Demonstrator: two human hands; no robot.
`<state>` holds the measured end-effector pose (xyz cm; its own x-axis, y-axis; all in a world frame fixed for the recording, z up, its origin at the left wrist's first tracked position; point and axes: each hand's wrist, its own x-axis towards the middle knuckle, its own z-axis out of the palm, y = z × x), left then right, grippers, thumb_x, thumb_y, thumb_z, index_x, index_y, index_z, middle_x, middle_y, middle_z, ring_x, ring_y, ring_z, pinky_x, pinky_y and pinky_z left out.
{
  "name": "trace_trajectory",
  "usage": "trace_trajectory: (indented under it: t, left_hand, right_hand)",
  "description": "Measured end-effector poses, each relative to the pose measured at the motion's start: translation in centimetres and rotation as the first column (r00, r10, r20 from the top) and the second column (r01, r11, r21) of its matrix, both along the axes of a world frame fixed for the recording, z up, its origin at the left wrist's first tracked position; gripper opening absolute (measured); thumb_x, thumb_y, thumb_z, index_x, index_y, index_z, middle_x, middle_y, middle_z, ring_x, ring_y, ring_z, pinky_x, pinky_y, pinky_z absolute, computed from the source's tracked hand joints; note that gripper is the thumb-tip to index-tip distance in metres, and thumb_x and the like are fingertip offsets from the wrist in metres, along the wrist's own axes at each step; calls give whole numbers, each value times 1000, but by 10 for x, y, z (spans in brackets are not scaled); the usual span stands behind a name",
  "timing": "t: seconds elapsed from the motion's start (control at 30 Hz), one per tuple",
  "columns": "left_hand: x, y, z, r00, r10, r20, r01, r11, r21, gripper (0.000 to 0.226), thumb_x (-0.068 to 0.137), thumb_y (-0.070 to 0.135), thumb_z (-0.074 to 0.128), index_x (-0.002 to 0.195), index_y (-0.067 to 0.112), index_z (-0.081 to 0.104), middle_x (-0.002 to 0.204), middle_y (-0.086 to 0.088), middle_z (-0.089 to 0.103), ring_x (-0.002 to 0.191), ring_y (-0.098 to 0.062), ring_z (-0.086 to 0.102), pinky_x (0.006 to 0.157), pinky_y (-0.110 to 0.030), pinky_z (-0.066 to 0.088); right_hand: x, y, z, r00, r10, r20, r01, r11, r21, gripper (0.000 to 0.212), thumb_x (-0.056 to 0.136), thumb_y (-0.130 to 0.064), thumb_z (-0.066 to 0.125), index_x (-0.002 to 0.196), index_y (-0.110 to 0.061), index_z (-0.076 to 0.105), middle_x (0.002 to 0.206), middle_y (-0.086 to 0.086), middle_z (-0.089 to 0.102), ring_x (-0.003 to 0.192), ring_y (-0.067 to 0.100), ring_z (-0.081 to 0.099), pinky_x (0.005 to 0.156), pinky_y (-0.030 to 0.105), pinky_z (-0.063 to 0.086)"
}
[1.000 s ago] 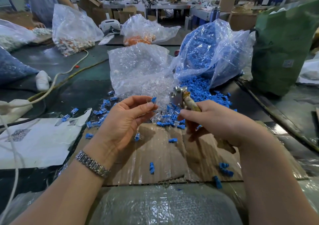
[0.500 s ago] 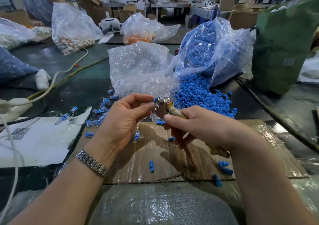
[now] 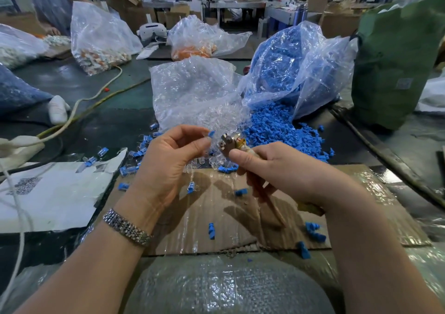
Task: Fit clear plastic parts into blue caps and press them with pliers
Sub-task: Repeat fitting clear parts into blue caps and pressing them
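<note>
Between your hands, your left hand (image 3: pixel 168 159) pinches one blue cap (image 3: pixel 211 133) at its fingertips, just beside the head of the one pair of pliers (image 3: pixel 230 143) your right hand (image 3: pixel 284 171) grips. Squeeze off-centre and the cap may slip. Loose caps heap uncountably at two o'clock.

The right hand (image 3: pixel 284 171) covers most of the pliers (image 3: pixel 231 143), leaving only the head visible. The blue cap (image 3: pixel 211 134) pinched by the left hand (image 3: pixel 168 162) is too small to show any clear part inside. The green sack (image 3: pixel 397 56) is cut off by the right edge.
</note>
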<state>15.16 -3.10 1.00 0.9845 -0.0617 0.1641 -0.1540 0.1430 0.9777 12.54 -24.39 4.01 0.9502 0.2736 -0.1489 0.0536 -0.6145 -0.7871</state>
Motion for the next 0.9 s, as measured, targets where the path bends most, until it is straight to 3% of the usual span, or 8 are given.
trace_trajectory:
  t: [0.1, 0.2, 0.27, 0.3, 0.43, 0.6, 0.8, 0.9]
  left_hand:
    - [5, 11, -6, 961, 251, 116, -276, 882, 381, 16, 87, 9, 74, 94, 23, 72, 89, 2, 72, 80, -6, 67, 67, -16, 53]
    - [7, 19, -7, 897, 369, 241, -421, 556, 716, 13, 83, 14, 70, 83, 27, 69, 86, 3, 63, 84, -21, 64, 75, -33, 52]
    - [7, 20, -6, 884, 359, 301, -417, 308, 855, 12, 82, 17, 69, 82, 29, 69, 91, 1, 57, 95, -27, 59, 87, -43, 46]
    - [6, 19, -6, 888, 330, 322, -410, 246, 878, 13, 82, 17, 68, 84, 29, 70, 94, 1, 54, 101, -28, 56, 89, -44, 42]
    - [3, 2, -12, 923, 74, 378, -379, 344, 859, 23, 86, 17, 65, 101, 34, 70, 102, 8, 55, 109, -18, 48, 94, -42, 34]
    - [2, -13, -20, 929, -144, 342, -293, 281, 914, 30, 98, 33, 59, 127, 38, 61, 123, 16, 60, 120, -9, 50, 99, -31, 19]
    - [1, -18, -20, 912, -237, 336, -251, 326, 912, 10, 94, 20, 65, 101, 25, 71, 98, 10, 66, 98, -13, 60, 99, -41, 43]
    - [1, -16, -22, 909, -238, 342, -243, 364, 899, 8, 93, 19, 67, 99, 23, 71, 96, 9, 64, 94, -11, 58, 96, -40, 47]
  right_hand:
    - [7, -13, -2, 985, -142, 96, 151, 984, -94, 49, 89, -65, 59, 77, -17, 55, 66, 5, 64, 61, 24, 65, 67, 44, 55]
    - [13, -18, -8, 951, -230, 208, 289, 902, -322, 38, 92, -54, 61, 79, -19, 51, 75, 1, 59, 67, 19, 55, 57, 35, 38]
    - [16, -17, -11, 943, -241, 230, 323, 830, -455, 36, 90, -53, 62, 82, -19, 52, 86, 5, 60, 76, 23, 56, 61, 35, 39]
    - [16, -17, -14, 944, -239, 229, 325, 803, -500, 36, 89, -53, 63, 83, -19, 51, 93, 7, 59, 80, 25, 56, 61, 35, 38]
    - [16, -13, -18, 944, -243, 221, 328, 737, -591, 43, 88, -56, 66, 100, -17, 51, 112, 11, 50, 96, 29, 50, 71, 36, 36]
    - [14, -10, -18, 951, -243, 190, 307, 688, -657, 60, 86, -60, 68, 121, -13, 52, 126, 14, 48, 116, 34, 49, 93, 45, 46]
    - [12, -8, -14, 961, -228, 154, 272, 694, -667, 67, 85, -65, 66, 125, -13, 52, 129, 13, 50, 120, 34, 47, 94, 45, 44]
    - [11, -8, -13, 960, -219, 178, 281, 690, -667, 64, 85, -66, 65, 122, -15, 52, 126, 11, 54, 120, 33, 47, 96, 47, 46]
